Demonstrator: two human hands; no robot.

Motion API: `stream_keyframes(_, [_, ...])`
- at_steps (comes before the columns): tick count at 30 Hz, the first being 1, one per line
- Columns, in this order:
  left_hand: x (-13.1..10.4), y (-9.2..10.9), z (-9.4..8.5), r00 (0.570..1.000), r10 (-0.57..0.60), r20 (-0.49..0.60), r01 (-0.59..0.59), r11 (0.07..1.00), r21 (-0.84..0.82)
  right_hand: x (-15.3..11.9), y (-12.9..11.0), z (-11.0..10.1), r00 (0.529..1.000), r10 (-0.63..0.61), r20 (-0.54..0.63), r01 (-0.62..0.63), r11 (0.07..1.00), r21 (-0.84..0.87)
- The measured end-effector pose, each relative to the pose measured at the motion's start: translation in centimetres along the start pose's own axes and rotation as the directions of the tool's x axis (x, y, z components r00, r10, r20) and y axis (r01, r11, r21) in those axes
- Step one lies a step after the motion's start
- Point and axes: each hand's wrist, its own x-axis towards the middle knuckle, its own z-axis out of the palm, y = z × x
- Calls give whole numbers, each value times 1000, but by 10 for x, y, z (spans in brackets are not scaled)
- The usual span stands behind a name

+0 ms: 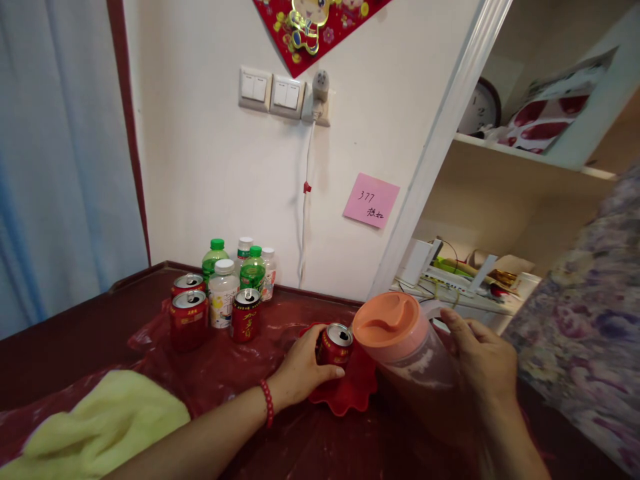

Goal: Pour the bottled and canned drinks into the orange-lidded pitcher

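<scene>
Head view: a red can [337,350] in the left hand [303,373] sits just beside a jug [420,393] in the right hand [483,357].
Left grip: narrowed to the can's width, thumb across the near side, fingers round the far side and partly hidden; it seems meant to steady the can while leaving its opened top free.
Right grip: closed on the jug's handle [436,311], fingertips mostly hidden; it probably bears the jug's weight.
Jug: leans left of the right hand, orange lid [387,320] towards the can, perhaps to line the two up; whether they touch, I cannot tell.
Dish: red and scalloped [345,400], below the left hand's fingertips, perhaps to catch drips; the can's base is hidden.
Other cans: three [189,327], left of and beyond the left hand.
Bottles: five [224,293], green or white caps, grouped beyond the left hand, probably to leave working space.
Towel: yellow [110,420], bunched left of the left hand.
Surface: dark table [45,330], with creased, shiny red plastic [215,380] left of the left hand.
Wall: beyond both hands, with switches [256,88], a plug [320,87] and a pink note [371,200].
Room: shelves [530,148] beyond the right hand, floral cloth [585,320] to its right; blue curtain [60,167] far left of the left hand.
</scene>
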Motion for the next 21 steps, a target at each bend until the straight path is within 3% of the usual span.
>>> stream_keyframes(21, [0, 1, 0, 1000, 6, 2, -6, 1000, -6, 4, 4, 0, 1000, 13, 3, -13, 1000, 0])
